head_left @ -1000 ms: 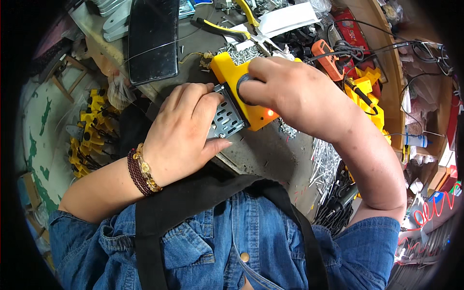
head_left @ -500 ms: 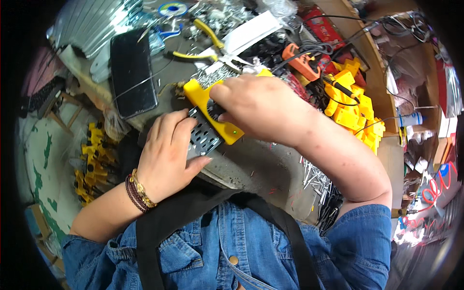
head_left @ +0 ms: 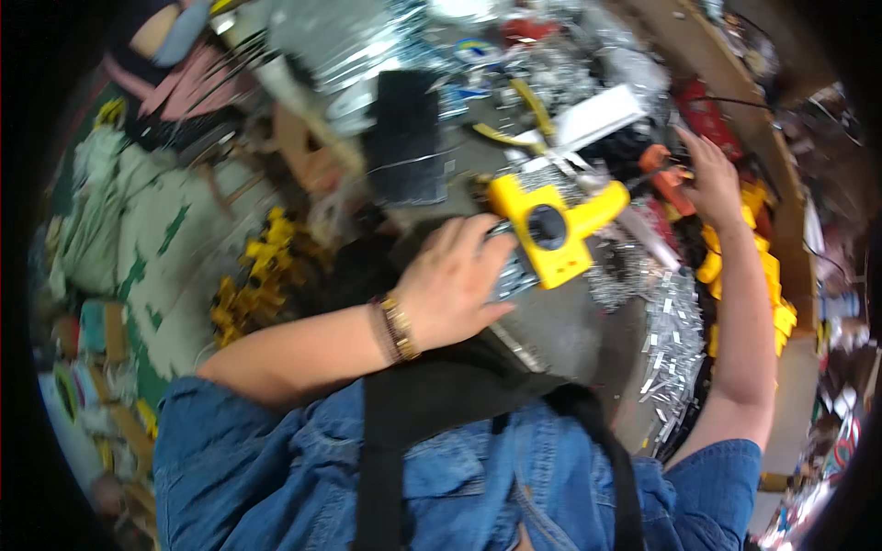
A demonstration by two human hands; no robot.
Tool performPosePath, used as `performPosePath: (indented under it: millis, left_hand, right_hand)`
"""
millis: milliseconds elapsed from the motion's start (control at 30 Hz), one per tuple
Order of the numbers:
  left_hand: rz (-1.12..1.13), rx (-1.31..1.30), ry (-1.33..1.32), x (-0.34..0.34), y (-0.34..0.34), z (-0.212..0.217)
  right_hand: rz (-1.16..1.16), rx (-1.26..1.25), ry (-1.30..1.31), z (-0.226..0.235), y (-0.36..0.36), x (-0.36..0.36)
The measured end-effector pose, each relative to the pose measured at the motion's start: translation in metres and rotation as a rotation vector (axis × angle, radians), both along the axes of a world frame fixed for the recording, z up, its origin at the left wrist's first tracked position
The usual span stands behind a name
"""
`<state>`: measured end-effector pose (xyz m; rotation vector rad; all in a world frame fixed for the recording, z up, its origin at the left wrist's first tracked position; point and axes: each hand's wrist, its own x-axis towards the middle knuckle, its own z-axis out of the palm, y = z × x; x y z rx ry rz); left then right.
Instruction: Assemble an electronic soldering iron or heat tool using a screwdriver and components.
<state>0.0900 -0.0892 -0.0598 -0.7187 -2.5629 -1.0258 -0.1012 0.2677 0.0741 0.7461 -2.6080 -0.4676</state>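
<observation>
My left hand (head_left: 452,275) is closed around a grey metal case (head_left: 514,275) with slots. It joins a yellow plastic housing (head_left: 568,259) that has a black round part in its middle and an arm jutting out to the right. My right hand (head_left: 715,179) is off to the upper right, blurred, with fingers apart and nothing seen in them. It is nearest an orange tool (head_left: 663,179), and whether it touches it I cannot tell. Just beyond the housing lie yellow-handled pliers (head_left: 533,115).
A dark flat panel (head_left: 402,138) and a white box (head_left: 602,119) lie at the back. Loose metal pins (head_left: 669,354) are heaped on the right. Yellow parts (head_left: 776,294) pile up beside my right forearm; more yellow pieces (head_left: 262,266) stand lower left. A wooden board (head_left: 781,138) edges the right side.
My right hand has let go of the yellow housing and moved up and right toward the orange tool. The left hand keeps its hold on the metal case. The whole view has shifted.
</observation>
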Motion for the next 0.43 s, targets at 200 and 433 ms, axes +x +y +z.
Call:
performPosePath:
  millis: [200, 433]
  left_hand:
    - [-0.107, 0.204, -0.013, 0.038, -0.068, 0.026]
    - [-0.277, 0.333, -0.307, 0.080, -0.232, 0.086]
  right_hand:
    - [0.243, -0.426, 0.118, 0.012, 0.003, -0.015]
    - [0.648, -0.567, -0.187, 0.002, -0.210, 0.101]
